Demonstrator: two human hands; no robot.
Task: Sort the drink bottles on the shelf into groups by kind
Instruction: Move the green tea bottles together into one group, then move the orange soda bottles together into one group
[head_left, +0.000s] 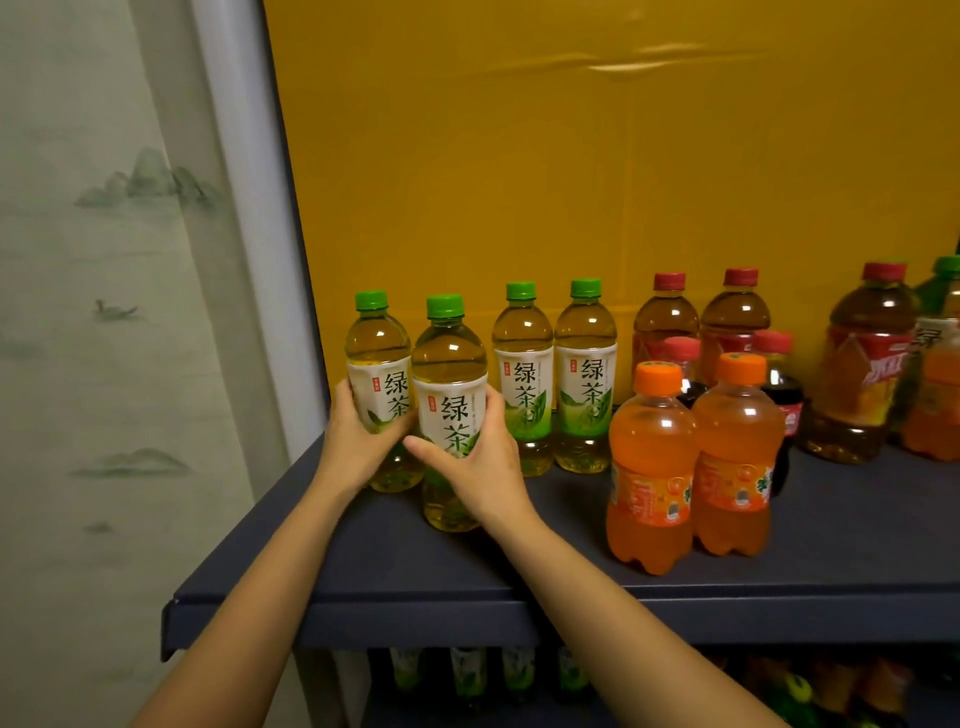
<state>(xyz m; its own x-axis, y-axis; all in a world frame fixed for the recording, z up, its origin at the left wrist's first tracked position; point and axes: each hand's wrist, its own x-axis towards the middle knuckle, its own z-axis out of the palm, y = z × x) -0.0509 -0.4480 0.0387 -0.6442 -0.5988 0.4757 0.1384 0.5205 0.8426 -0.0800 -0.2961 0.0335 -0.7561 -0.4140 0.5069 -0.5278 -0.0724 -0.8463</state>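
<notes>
On the dark blue shelf stand several green tea bottles with green caps. My left hand grips the far-left green tea bottle at its label. My right hand grips the green tea bottle beside it, nearer the front. Two more green tea bottles stand behind to the right. Two orange soda bottles stand at the middle front. Behind them are red-capped brown tea bottles and small cola bottles.
A big brown tea bottle stands at the right, with an orange and a green-capped bottle partly cut off by the frame edge. A yellow back panel closes the shelf. A curtain hangs left. More bottles fill the lower shelf.
</notes>
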